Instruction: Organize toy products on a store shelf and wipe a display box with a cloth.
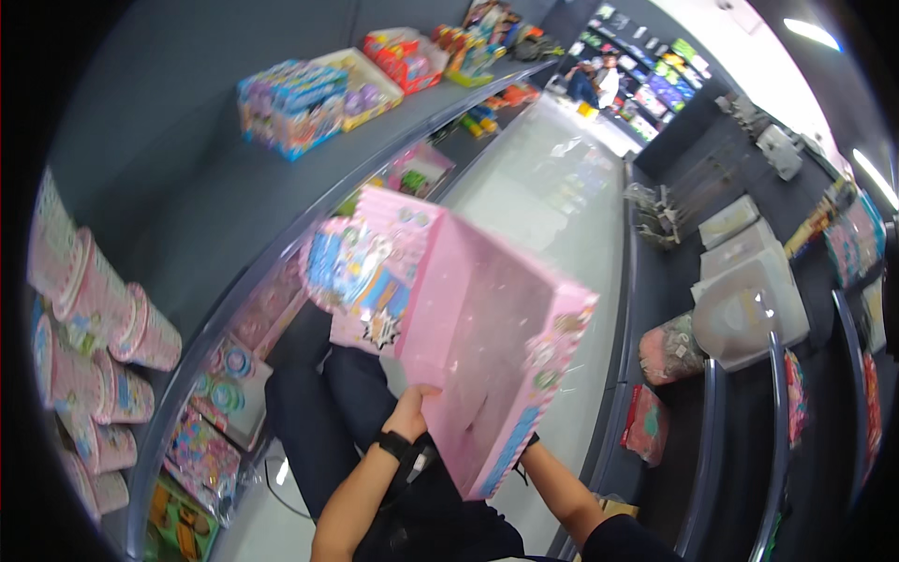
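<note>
A pink cardboard display box (449, 330) with its inside facing up is held tilted before me above my lap. Its printed header panel stands out at the upper left, and its long front edge with blue and striped print runs down the right. My left hand (411, 414) grips the box's lower left edge, thumb over the rim. My right hand (532, 442) is mostly hidden behind the box's right side; only the wrist with a dark band shows. The box holds nothing that I can make out.
On the left, a dark shelf (204, 183) carries colorful boxed toys (291, 105) and stacked pink paper cups (151, 337). Packaged goods lie on shelves beneath. An aisle floor (548, 183) runs ahead toward people. To the right, racks hold bagged items (667, 351) and translucent plastic pieces (744, 309).
</note>
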A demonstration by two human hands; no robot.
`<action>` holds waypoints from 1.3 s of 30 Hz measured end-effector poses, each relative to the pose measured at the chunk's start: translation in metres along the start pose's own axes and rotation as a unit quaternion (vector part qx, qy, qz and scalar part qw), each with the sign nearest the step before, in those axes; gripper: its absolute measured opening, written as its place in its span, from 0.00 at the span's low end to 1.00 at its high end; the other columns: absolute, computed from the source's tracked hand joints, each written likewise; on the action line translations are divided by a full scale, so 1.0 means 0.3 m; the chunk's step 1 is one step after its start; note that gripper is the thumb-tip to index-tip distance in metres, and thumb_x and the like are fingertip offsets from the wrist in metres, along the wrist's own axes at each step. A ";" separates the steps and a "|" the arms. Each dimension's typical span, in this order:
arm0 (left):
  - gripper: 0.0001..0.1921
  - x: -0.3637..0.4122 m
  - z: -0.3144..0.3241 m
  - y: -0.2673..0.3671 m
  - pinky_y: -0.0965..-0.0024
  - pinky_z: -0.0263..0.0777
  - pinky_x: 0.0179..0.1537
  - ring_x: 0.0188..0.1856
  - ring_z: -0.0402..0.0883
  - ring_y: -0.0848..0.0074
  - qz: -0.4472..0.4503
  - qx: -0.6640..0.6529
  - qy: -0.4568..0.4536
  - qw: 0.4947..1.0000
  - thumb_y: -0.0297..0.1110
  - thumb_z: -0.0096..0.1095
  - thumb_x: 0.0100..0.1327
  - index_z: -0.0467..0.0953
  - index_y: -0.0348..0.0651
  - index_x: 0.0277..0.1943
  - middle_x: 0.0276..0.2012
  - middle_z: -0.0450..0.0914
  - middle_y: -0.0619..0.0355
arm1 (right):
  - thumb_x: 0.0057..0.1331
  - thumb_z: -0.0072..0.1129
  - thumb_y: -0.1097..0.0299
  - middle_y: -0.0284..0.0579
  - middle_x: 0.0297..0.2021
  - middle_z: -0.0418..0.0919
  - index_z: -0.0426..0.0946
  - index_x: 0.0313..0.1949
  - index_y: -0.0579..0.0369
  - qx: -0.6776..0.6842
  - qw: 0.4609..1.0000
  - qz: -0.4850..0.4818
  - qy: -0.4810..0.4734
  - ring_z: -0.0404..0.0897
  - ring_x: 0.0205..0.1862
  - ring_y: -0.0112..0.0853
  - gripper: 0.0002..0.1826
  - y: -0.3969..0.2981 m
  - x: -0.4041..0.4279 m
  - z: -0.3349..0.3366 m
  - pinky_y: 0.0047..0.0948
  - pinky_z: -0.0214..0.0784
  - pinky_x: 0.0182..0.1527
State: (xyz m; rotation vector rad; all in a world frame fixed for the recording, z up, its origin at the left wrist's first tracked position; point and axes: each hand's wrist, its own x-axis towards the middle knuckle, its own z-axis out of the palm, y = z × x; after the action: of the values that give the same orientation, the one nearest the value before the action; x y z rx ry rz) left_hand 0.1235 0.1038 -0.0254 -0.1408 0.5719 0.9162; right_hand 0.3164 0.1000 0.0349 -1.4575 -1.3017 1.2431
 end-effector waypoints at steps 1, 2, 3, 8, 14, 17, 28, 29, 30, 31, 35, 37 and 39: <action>0.19 0.008 -0.016 0.000 0.55 0.75 0.54 0.50 0.80 0.54 -0.013 -0.008 0.019 1.000 0.23 0.51 0.60 0.70 0.27 0.55 0.48 0.79 0.40 | 0.72 0.48 0.62 0.44 0.50 0.75 0.68 0.58 0.64 -0.008 1.000 0.023 -0.014 0.73 0.51 0.31 0.21 0.045 -0.074 -0.019 0.31 0.65 0.56; 0.20 -0.023 0.047 -0.008 0.56 0.74 0.55 0.51 0.80 0.54 -0.013 -0.010 0.018 1.000 0.22 0.51 0.59 0.69 0.27 0.55 0.49 0.78 0.40 | 0.72 0.48 0.62 0.44 0.50 0.75 0.68 0.58 0.64 -0.012 0.999 0.047 -0.016 0.73 0.51 0.31 0.21 0.082 -0.136 -0.048 0.31 0.65 0.55; 0.20 -0.057 0.124 -0.010 0.56 0.73 0.56 0.52 0.79 0.54 -0.011 -0.010 0.017 1.000 0.22 0.51 0.59 0.68 0.27 0.55 0.50 0.77 0.40 | 0.72 0.48 0.63 0.43 0.49 0.75 0.68 0.58 0.64 -0.016 0.997 0.068 -0.016 0.73 0.51 0.30 0.21 0.109 -0.194 -0.068 0.31 0.65 0.55; 0.16 -0.008 0.124 -0.028 0.61 0.76 0.48 0.43 0.79 0.60 0.038 -0.008 0.060 0.997 0.21 0.52 0.52 0.69 0.28 0.46 0.41 0.77 0.48 | 0.71 0.48 0.63 0.43 0.48 0.75 0.68 0.58 0.64 0.017 0.993 0.083 0.085 0.73 0.50 0.29 0.21 0.136 -0.398 -0.074 0.30 0.66 0.54; 0.14 0.000 0.135 -0.038 0.53 0.76 0.46 0.40 0.78 0.58 0.000 0.014 0.126 0.992 0.19 0.49 0.49 0.66 0.31 0.42 0.37 0.73 0.50 | 0.63 0.47 0.69 0.40 0.42 0.74 0.69 0.56 0.64 0.117 0.969 -0.038 0.214 0.73 0.45 0.27 0.22 -0.257 -0.377 -0.104 0.25 0.66 0.50; 0.12 -0.007 0.145 -0.040 0.47 0.77 0.44 0.39 0.77 0.57 0.005 0.016 0.116 0.993 0.19 0.47 0.49 0.66 0.32 0.40 0.35 0.71 0.51 | 0.60 0.50 0.67 0.39 0.42 0.74 0.70 0.53 0.64 0.127 0.947 -0.118 0.272 0.73 0.46 0.28 0.22 -0.359 -0.305 -0.157 0.27 0.64 0.53; 0.18 0.031 0.198 -0.059 0.63 0.79 0.40 0.38 0.79 0.63 -0.074 0.073 -0.034 0.994 0.14 0.50 0.50 0.69 0.29 0.47 0.38 0.74 0.51 | 0.74 0.44 0.57 0.45 0.55 0.71 0.65 0.60 0.59 0.513 0.847 -0.095 -0.102 0.71 0.56 0.32 0.23 -0.152 0.260 -0.925 0.32 0.64 0.59; 0.18 0.041 0.230 -0.065 0.66 0.79 0.40 0.37 0.79 0.64 -0.112 0.091 -0.074 0.987 0.13 0.50 0.51 0.70 0.29 0.47 0.38 0.74 0.51 | 0.74 0.45 0.57 0.45 0.55 0.71 0.65 0.60 0.59 0.410 0.902 -0.132 0.005 0.71 0.56 0.33 0.23 -0.115 0.215 -1.043 0.32 0.64 0.59; 0.18 -0.015 0.125 -0.027 0.66 0.79 0.40 0.37 0.79 0.64 -0.088 0.079 -0.024 0.993 0.13 0.50 0.51 0.70 0.29 0.47 0.38 0.74 0.51 | 0.74 0.45 0.57 0.46 0.55 0.71 0.66 0.60 0.59 0.350 0.928 -0.098 0.085 0.71 0.56 0.33 0.23 -0.064 0.207 -0.778 0.32 0.64 0.59; 0.17 -0.046 0.081 -0.009 0.66 0.79 0.40 0.37 0.80 0.64 -0.076 0.058 -0.020 0.995 0.13 0.50 0.51 0.70 0.30 0.47 0.38 0.75 0.51 | 0.74 0.45 0.57 0.46 0.55 0.71 0.66 0.60 0.59 0.304 0.940 -0.081 0.132 0.72 0.56 0.33 0.23 -0.113 0.183 -0.623 0.32 0.64 0.59; 0.17 -0.064 0.102 -0.009 0.63 0.79 0.46 0.38 0.83 0.65 -0.019 0.055 -0.066 0.996 0.14 0.53 0.52 0.73 0.29 0.48 0.37 0.80 0.50 | 0.73 0.45 0.56 0.46 0.55 0.72 0.66 0.60 0.59 0.207 0.955 -0.054 0.208 0.72 0.55 0.33 0.23 -0.211 -0.015 -0.511 0.33 0.65 0.59; 0.22 -0.076 0.139 0.009 0.63 0.79 0.48 0.42 0.83 0.66 -0.028 0.067 -0.072 0.995 0.14 0.52 0.52 0.72 0.31 0.53 0.43 0.80 0.50 | 0.73 0.46 0.56 0.46 0.55 0.72 0.66 0.60 0.60 0.174 0.959 -0.039 0.218 0.72 0.55 0.33 0.23 -0.189 -0.059 -0.488 0.33 0.65 0.59; 0.23 -0.107 0.189 0.013 0.67 0.78 0.44 0.42 0.81 0.68 0.027 0.023 -0.117 0.993 0.15 0.51 0.51 0.71 0.32 0.54 0.45 0.78 0.52 | 0.73 0.46 0.56 0.46 0.55 0.72 0.67 0.59 0.60 0.145 0.966 -0.015 0.214 0.72 0.55 0.33 0.23 -0.146 -0.103 -0.459 0.33 0.65 0.59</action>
State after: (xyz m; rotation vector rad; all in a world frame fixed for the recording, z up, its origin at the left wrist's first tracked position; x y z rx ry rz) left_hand 0.1284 0.1034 0.0396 0.0245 0.3809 0.9555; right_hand 0.4431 0.0818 0.1088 -1.3882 -0.8121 0.9790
